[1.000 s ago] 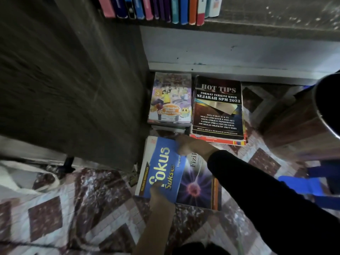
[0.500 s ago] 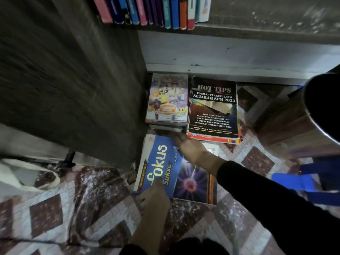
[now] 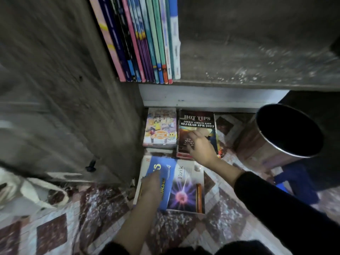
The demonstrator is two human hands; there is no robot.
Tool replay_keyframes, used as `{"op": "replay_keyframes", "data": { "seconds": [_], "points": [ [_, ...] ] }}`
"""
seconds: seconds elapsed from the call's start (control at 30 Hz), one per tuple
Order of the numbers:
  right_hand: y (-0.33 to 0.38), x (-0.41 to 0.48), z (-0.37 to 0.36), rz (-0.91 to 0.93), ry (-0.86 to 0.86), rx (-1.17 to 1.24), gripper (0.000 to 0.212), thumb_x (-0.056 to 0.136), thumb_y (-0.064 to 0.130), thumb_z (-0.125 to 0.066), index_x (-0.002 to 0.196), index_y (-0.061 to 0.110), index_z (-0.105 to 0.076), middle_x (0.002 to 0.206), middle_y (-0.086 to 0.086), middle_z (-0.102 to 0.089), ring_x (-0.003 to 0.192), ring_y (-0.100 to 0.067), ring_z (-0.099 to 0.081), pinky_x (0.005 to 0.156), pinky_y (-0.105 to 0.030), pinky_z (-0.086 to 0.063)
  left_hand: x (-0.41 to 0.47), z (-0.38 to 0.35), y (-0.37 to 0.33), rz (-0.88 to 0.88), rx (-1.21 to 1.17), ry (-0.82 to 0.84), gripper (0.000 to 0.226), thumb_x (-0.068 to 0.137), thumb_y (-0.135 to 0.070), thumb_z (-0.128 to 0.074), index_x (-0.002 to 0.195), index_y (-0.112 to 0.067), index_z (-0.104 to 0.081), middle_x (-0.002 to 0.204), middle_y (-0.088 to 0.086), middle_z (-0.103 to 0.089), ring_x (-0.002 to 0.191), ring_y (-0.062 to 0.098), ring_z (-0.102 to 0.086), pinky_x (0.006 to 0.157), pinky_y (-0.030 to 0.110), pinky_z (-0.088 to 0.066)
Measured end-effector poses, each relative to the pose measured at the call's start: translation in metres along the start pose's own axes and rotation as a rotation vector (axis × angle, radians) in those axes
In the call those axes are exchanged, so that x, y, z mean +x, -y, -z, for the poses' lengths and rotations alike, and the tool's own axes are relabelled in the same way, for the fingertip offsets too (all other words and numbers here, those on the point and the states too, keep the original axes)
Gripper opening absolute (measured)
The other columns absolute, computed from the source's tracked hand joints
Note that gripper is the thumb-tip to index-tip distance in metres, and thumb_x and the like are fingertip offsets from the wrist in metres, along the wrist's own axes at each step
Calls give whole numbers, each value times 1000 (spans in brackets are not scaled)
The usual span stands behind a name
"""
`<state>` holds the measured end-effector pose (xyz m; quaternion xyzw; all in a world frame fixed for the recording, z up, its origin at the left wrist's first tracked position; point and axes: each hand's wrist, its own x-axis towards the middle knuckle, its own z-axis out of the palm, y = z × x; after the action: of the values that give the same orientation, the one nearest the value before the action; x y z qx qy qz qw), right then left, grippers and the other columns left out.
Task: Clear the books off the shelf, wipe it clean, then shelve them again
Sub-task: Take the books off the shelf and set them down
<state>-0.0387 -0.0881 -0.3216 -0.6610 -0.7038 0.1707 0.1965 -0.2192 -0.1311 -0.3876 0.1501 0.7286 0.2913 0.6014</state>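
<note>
Books (image 3: 185, 190) lie on patterned tile floor (image 3: 51, 234) below dusty shelf (image 3: 257, 70).

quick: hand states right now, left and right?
Left hand: open, lying flat on the blue Fizik book.
Right hand: open, spread over the HOT TIPS book, nothing gripped.

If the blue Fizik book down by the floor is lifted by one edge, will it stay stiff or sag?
The Fizik book looks like a thick paperback, so it is probably hefty and would sag somewhat from one edge. Its glossy cover may slip under the left hand.
</note>
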Motion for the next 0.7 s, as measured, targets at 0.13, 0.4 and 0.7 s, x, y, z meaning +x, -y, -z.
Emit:
{"op": "replay_keyframes", "data": {
  "seconds": [0.13, 0.4, 0.7],
  "points": [
    [27, 1, 43, 2, -233, 205, 29, 83, 15, -45, 97, 2, -67, 103, -12, -62, 99, -26, -58, 85, -27, -40, -74, -17, -59, -177, 48, 218, 8, 95, -16, -52, 89, -15, -58, 76, -1, -51, 65, 11, -45, 56, 26, -29],
    [96, 43, 156, 182, -599, 331, 17, 83, -3, -55, 89, 4, -68, 91, -5, -63, 82, -9, -53, 74, -7, -37, -164, -38, -184, -1113, 197, 146, 21, 86, 3, -57, 98, -14, -58, 93, -5, -61, 81, 1, -55, 74, 7, -39],
    [148, 94, 218, 169, -541, 408, 35, 95, 30, -56, 122, 8, -54, 118, -10, -61, 108, -22, -57, 94, -36, -45, -237, 1, -316, -1880, 743, -613, 77, 79, -14, -69, 145, -16, -30, 152, 4, -27, 143, 23, -20, 115, 37, -13]
  ]
}}
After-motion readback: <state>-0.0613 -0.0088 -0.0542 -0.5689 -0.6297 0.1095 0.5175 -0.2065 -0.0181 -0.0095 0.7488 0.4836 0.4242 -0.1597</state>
